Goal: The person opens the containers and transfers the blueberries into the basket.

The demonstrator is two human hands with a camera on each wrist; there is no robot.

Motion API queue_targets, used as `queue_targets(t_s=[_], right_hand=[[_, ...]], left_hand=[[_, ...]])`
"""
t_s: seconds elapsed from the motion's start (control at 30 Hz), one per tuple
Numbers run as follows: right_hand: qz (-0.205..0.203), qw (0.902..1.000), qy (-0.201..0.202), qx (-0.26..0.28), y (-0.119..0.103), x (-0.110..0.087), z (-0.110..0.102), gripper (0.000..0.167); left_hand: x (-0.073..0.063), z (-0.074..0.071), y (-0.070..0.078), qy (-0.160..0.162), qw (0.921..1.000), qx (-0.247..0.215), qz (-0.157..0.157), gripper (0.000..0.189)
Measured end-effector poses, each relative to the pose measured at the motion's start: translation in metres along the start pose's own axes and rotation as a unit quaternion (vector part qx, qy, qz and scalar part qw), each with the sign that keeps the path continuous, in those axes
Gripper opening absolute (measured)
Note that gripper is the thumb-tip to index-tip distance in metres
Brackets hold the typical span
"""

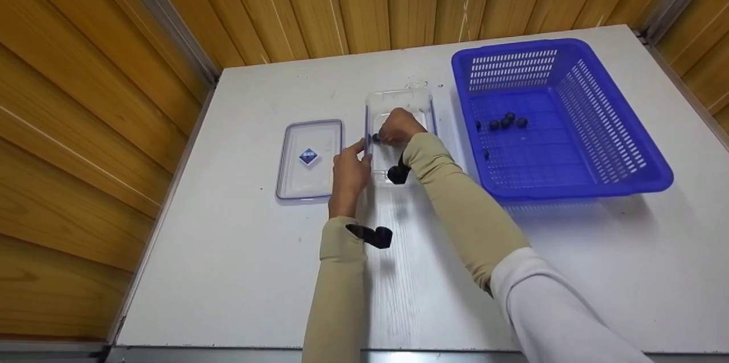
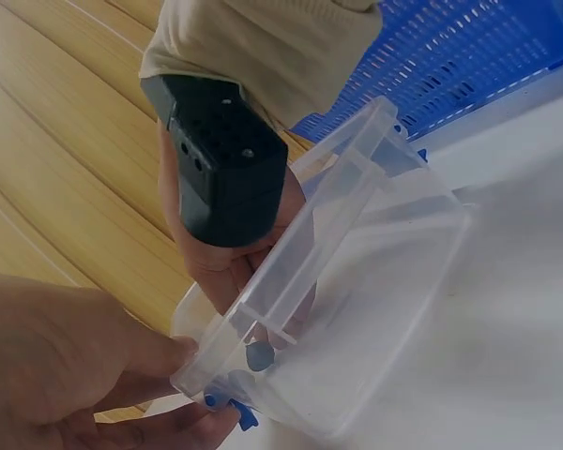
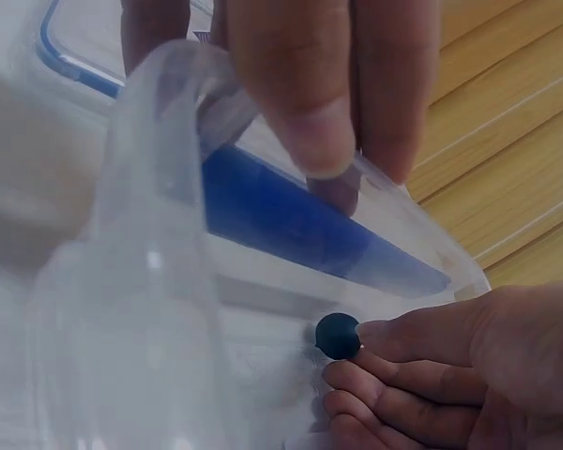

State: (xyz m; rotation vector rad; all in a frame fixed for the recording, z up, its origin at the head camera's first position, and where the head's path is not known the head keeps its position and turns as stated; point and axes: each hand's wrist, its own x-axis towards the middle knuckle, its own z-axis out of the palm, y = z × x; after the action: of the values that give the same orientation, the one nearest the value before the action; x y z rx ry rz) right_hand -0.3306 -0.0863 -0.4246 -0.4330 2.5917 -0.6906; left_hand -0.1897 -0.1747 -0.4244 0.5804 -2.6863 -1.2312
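Observation:
A clear plastic container (image 1: pixel 398 164) stands open-topped on the table. My right hand (image 1: pixel 400 126) reaches inside it and pinches a small dark ball (image 3: pixel 338 336) between thumb and fingers, low in the container. In the left wrist view the same ball (image 2: pixel 260 355) shows through the clear wall. My left hand (image 1: pixel 351 170) grips the container's left wall, its thumb on one side and fingers (image 3: pixel 305 122) on the other. Left of that hand lies the flat clear lid (image 1: pixel 310 183), with a blue and white label (image 1: pixel 308 156) on it.
A blue perforated basket (image 1: pixel 569 172) stands to the right of the container, with several dark balls (image 1: pixel 506 122) on its floor. The white table (image 1: pixel 228 272) meets wood-panelled walls (image 1: pixel 364 4) at the back and left. A black wrist camera (image 1: pixel 376 236) juts from the left sleeve.

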Motion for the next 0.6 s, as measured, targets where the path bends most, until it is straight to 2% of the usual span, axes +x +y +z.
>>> queue_targets(t_s=[0.1, 0.3, 0.5, 0.6], right_hand=[[-0.004, 0.9999, -0.009, -0.006, -0.001, -0.001, 0.000, 0.026], [-0.002, 0.9985, -0.051, -0.020, -0.003, -0.004, -0.001, 0.026], [0.000, 0.9973, -0.063, -0.037, -0.003, -0.007, -0.005, 0.027], [0.009, 0.9978, -0.066, -0.002, -0.002, -0.008, -0.011, 0.025]], left_hand=[[-0.001, 0.001, 0.001, 0.004, 1.0000, 0.005, 0.008, 0.040], [-0.001, 0.001, 0.001, 0.001, 0.9996, 0.017, 0.022, 0.041], [0.000, 0.001, 0.001, -0.007, 0.9999, 0.010, 0.009, 0.041], [0.000, 0.000, 0.000, -0.011, 0.9999, 0.008, 0.000, 0.042]])
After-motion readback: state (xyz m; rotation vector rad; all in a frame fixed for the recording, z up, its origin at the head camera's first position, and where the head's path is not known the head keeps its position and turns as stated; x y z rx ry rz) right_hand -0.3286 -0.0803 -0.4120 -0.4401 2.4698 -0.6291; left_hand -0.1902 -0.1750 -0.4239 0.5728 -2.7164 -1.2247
